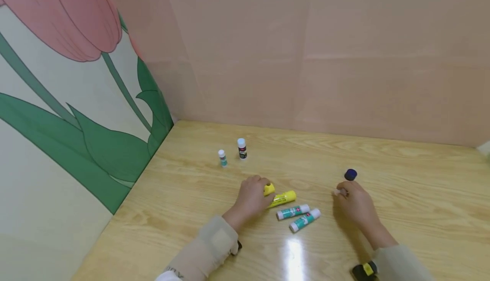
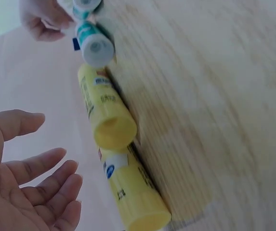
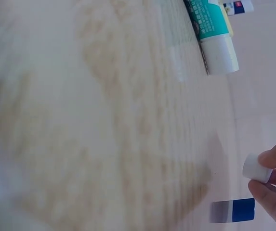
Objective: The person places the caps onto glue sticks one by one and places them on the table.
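Observation:
My left hand (image 1: 252, 192) is beside two yellow glue sticks (image 1: 284, 198) lying on the table. In the left wrist view its fingers are spread and loosely bent, with a gap between them and the nearer yellow glue stick (image 2: 140, 202). My right hand (image 1: 357, 204) pinches a small white cap-like cylinder (image 3: 256, 168) between thumb and fingers, above the table. Just beyond that hand stands a blue-topped piece (image 1: 350, 174), which shows a grey lower part in the right wrist view. Two teal-and-white glue sticks (image 1: 304, 220) lie between the hands.
Toward the back stand a small teal-labelled glue stick (image 1: 223, 158) and a dark-labelled one (image 1: 242, 149), both white-capped. The wooden table (image 1: 421, 196) meets a pinkish-brown backdrop (image 1: 306, 60). A tulip-print panel (image 1: 115, 153) borders the left side.

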Motion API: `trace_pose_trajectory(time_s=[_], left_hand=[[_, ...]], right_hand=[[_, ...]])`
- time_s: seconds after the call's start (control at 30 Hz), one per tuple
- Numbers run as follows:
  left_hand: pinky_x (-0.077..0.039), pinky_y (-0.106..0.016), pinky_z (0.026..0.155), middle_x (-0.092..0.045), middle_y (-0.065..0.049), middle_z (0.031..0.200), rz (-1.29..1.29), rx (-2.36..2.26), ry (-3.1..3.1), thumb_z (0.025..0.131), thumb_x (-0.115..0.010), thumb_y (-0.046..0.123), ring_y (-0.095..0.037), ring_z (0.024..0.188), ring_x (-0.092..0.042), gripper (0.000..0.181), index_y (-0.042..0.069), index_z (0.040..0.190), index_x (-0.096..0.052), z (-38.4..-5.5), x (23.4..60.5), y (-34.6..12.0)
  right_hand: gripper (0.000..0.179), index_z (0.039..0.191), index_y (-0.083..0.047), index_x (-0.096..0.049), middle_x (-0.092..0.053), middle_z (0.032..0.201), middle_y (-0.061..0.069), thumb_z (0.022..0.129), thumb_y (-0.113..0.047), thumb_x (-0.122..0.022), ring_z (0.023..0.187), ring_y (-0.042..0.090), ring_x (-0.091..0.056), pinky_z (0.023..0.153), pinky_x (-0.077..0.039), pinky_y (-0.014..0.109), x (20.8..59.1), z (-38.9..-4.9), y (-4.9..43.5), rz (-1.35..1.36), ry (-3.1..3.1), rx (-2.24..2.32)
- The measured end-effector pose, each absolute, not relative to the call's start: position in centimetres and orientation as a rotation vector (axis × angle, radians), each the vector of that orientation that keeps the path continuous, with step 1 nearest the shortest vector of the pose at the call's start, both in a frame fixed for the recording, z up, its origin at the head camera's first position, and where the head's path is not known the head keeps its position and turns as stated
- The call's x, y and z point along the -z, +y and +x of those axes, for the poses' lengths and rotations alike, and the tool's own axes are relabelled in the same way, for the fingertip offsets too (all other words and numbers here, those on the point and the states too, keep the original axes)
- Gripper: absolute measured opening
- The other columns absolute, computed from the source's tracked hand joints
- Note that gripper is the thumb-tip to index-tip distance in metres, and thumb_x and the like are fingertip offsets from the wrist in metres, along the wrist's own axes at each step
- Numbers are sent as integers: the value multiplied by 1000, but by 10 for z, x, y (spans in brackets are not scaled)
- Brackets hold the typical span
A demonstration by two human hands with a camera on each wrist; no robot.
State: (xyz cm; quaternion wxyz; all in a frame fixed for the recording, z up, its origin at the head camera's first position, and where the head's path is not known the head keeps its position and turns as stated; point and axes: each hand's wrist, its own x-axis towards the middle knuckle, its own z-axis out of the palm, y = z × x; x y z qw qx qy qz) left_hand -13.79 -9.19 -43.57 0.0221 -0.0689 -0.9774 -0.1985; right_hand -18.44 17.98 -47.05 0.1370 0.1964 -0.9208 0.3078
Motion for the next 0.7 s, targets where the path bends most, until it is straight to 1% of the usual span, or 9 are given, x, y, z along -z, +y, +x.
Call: trace_pose_trajectory(time_s=[0.1,0.27,0.47,0.7], left_hand=[[-37,-32,74,-54,1,89,-192,602,-3018,78,-61,36,-13,81,-48,34,12,102,-60,-139,434,-95],[-37,-33,76,-55,-2,95,-144,714,-3014,79,-61,34,-16,86,-48,35,11,105,-59,-138,429,-100],[-35,-37,82,-54,-4,99,-75,741,-2994,80,-59,31,-20,94,-48,35,9,107,-58,-138,426,-107],[-34,-36,80,-54,-6,101,-10,774,-2949,78,-61,28,-22,96,-48,35,7,106,-58,-140,432,-119]], right_hand=[[16,87,8,-56,-53,81,17,71,7,-58,71,30,-52,59,-43,43,469,-183,180,571,-2650,-885],[17,87,7,-55,-52,81,16,70,9,-59,71,28,-50,59,-41,43,468,-181,178,581,-2639,-883],[19,87,7,-56,-52,84,17,69,9,-60,72,28,-49,60,-40,43,467,-180,178,569,-2654,-886],[17,84,6,-57,-53,80,14,67,9,-59,70,25,-49,59,-41,41,470,-182,177,569,-2579,-859]])
